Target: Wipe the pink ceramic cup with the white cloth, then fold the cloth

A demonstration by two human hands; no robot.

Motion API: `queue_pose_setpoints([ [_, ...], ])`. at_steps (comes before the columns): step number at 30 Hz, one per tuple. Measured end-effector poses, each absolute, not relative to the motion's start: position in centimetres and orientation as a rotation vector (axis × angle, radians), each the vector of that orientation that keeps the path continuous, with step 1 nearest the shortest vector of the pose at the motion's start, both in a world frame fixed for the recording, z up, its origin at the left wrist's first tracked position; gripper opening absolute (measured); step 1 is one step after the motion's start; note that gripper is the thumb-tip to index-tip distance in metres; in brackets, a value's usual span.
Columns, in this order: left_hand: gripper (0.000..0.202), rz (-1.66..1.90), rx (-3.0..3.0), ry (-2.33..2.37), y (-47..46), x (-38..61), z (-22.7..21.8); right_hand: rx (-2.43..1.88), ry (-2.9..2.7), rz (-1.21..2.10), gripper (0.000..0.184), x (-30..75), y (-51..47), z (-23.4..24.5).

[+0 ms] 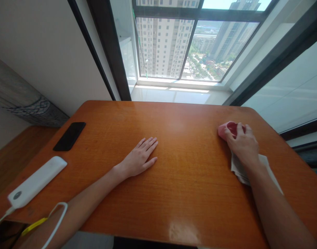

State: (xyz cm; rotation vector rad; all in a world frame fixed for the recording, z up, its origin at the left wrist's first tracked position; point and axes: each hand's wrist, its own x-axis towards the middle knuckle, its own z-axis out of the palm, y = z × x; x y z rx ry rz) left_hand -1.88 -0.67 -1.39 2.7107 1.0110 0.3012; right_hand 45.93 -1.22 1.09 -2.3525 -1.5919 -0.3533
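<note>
Orange wood of the table fills the head view. The left hand lies flat and open on it, fingers spread, while the right hand clenches a pink cloth at the surface, a pale rag bunched beneath it. A black phone lies well left.

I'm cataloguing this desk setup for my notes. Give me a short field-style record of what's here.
Left hand: lying flat on the orange wooden table, holding nothing
Right hand: closed over a crumpled pink cloth, with a pale cloth under the wrist
Rest: black smartphone, white oblong device with a cord, window overlooking tower blocks
</note>
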Motion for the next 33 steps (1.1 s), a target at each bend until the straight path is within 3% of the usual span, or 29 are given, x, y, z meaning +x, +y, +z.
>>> queue_pose_setpoints([
  [33,0.068,0.285,2.686,1.017,-0.8,-1.7,-1.0,-1.435,-2.196,0.095,0.069,24.3,-5.6,1.2],
])
